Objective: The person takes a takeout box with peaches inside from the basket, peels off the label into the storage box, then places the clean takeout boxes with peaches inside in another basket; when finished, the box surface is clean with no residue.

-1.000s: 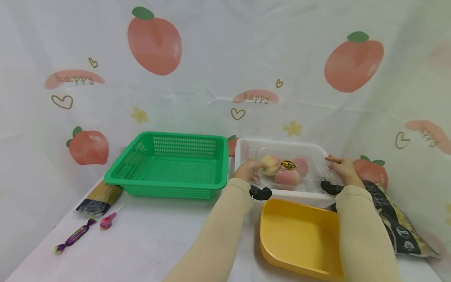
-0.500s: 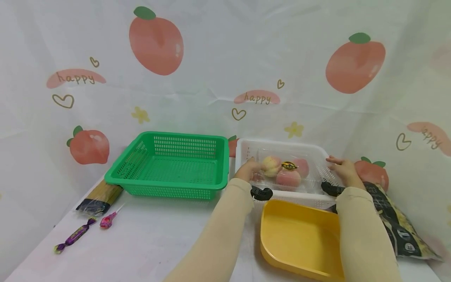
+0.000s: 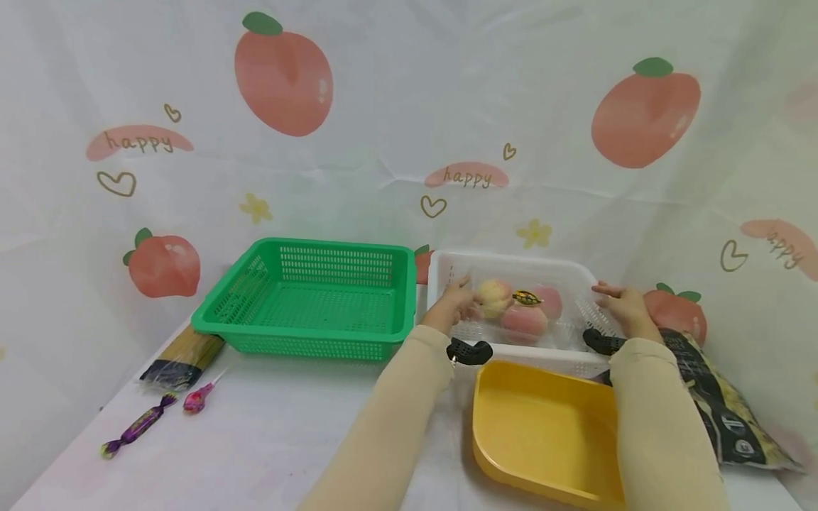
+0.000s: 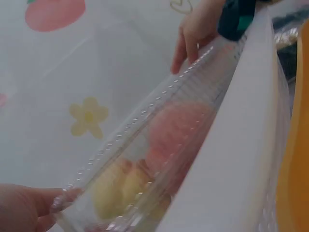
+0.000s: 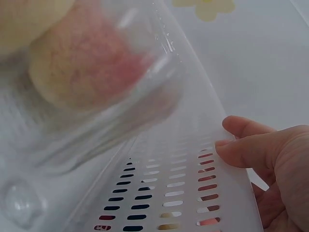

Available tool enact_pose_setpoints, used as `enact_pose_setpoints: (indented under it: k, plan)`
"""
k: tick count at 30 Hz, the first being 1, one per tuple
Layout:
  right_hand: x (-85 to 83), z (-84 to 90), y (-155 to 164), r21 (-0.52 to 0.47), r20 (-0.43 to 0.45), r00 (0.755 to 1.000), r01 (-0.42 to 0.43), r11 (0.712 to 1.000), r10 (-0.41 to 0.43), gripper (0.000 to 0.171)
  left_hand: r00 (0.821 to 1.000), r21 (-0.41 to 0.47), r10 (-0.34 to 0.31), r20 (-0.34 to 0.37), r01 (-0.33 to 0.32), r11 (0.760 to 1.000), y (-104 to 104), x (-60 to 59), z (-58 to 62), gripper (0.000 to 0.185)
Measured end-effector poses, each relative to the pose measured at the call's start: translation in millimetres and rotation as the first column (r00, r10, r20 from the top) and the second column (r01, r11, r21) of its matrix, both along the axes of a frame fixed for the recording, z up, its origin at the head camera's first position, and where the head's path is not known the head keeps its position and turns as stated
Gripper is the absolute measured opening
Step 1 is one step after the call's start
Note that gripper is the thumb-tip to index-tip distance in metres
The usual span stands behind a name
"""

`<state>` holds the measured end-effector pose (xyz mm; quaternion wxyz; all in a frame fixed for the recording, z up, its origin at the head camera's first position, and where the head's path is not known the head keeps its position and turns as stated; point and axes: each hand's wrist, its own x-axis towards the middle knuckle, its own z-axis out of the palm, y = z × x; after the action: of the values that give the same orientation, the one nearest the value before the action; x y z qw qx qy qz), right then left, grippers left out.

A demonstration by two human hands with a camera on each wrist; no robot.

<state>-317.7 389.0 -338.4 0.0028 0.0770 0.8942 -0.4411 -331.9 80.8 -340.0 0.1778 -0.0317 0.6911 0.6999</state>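
Observation:
Several pink and yellow peaches lie in a clear plastic box with a black-and-yellow label. The box sits within the white perforated basket, seen tilted in the right wrist view. My left hand pinches the left end of the box, with fingertips at its edge in the left wrist view. On the basket's right side my right hand grips the wall, thumb and fingers on either side of the rim in the right wrist view. The box's underside is hidden.
A green basket stands left of the white one. In front is a yellow tray, partly behind my right sleeve. A black bag lies far right. A stick bundle, a lollipop and a purple candy lie left.
My left hand has shifted slightly, its wrist a little to the left and its fingers angled more upward at the box. The peaches have moved slightly right. The right hand stays at the basket wall.

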Motion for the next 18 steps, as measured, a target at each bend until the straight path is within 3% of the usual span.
enact_pose_setpoints:
  k: [7, 12, 18]
  plan:
    - [0.4, 0.4, 0.7, 0.018, -0.011, 1.0, -0.004, 1.0, 0.004, 0.047, 0.994, 0.058, 0.077, -0.075, -0.073, 0.996, 2.4, 2.8, -1.0, 0.058]
    - [0.1, 0.2, 0.0, 0.033, -0.024, 1.0, 0.0, 0.999, 0.001, 0.047, 0.987, 0.134, 0.092, -0.128, -0.075, 0.988, -0.5, 8.4, 9.4, 0.063]
    - [-2.1, -0.6, 0.9, 0.043, -0.032, 0.999, -0.003, 0.999, 0.004, 0.047, 0.969, 0.058, 0.124, -0.215, -0.115, 0.992, -7.3, 9.5, 19.4, 0.064]
